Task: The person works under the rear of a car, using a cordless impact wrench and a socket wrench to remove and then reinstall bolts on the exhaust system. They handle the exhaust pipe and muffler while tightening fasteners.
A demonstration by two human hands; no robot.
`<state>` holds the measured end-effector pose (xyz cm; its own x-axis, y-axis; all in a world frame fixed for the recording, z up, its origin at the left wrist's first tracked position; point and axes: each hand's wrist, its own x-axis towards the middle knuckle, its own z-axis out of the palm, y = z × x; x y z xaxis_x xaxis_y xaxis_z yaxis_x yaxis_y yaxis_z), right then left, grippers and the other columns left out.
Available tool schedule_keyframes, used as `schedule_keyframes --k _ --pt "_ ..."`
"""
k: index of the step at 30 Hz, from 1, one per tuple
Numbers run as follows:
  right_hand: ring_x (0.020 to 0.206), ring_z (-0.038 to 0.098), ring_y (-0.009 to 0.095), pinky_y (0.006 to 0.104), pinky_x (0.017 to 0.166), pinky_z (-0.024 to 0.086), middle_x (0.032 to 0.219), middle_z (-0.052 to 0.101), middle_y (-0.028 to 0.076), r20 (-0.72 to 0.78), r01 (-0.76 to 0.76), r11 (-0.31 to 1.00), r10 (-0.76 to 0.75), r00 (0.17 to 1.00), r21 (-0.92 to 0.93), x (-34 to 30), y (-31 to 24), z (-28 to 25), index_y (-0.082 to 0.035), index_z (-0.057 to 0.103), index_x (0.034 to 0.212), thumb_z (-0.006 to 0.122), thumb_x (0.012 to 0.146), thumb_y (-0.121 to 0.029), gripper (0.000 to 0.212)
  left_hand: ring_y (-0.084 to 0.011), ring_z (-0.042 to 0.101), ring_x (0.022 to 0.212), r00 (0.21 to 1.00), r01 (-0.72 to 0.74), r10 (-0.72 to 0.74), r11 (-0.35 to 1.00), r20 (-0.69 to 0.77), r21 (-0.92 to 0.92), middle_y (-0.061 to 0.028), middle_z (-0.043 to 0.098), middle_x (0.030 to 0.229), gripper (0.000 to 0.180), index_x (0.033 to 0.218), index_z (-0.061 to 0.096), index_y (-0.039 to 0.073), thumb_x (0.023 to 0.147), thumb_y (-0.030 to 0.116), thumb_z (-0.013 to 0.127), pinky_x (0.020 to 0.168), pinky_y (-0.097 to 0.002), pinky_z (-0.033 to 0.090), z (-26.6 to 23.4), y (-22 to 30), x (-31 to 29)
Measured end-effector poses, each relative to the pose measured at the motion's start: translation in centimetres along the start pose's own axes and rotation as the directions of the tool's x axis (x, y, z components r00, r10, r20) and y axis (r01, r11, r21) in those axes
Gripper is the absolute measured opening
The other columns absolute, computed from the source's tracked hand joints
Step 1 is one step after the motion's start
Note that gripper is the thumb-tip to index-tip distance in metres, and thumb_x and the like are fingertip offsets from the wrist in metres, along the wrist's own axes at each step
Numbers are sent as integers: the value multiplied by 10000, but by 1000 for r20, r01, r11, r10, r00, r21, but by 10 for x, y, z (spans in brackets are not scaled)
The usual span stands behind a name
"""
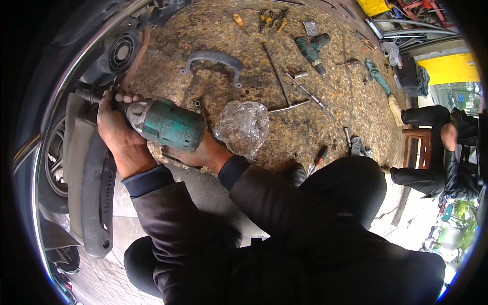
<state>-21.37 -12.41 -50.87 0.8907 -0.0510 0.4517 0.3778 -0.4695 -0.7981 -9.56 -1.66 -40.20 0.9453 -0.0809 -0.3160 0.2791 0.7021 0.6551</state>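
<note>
A worn teal impact wrench (pixel 170 124) lies sideways in my two hands, its nose pointing left at the scooter (pixel 84 157). My right hand (pixel 206 152) is closed round its grip from below; the trigger finger is hidden behind the body. At the front, my left hand (pixel 119 129) curls round the nose, thumb and fingertips closed on it. Beyond the thumb, a dark socket-like end (pixel 87 95) sits against the scooter above its long grey-black swingarm cover. Whether it sits on a fastener cannot be seen.
A clear plastic bag (pixel 244 127) lies right of the wrench. Across the stained floor are a curved grey bracket (pixel 213 58), a second teal power tool (pixel 312 51), a ratchet bar (pixel 307 91), pliers (pixel 272 20) and a screwdriver (pixel 319 156). Another person (pixel 432 147) sits at the right.
</note>
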Motion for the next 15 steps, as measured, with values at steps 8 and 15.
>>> schedule_keyframes --k 8,15 --pt "1000 645 310 424 935 503 1067 700 104 -44 5 997 -2 999 75 -14 10 16 -96 687 1107 724 810 -181 311 -190 482 640 997 70 -70 998 24 -5 -32 472 684 280 804 484 88 1050 214 439 620 -343 469 -5 -1 6" --pt "972 651 309 428 920 506 1037 701 100 -72 -8 993 17 997 121 -19 15 35 -92 692 1093 717 796 -167 308 -195 480 628 996 45 -49 997 70 62 -36 474 684 290 830 492 78 1063 236 421 620 -348 478 -22 4 19"
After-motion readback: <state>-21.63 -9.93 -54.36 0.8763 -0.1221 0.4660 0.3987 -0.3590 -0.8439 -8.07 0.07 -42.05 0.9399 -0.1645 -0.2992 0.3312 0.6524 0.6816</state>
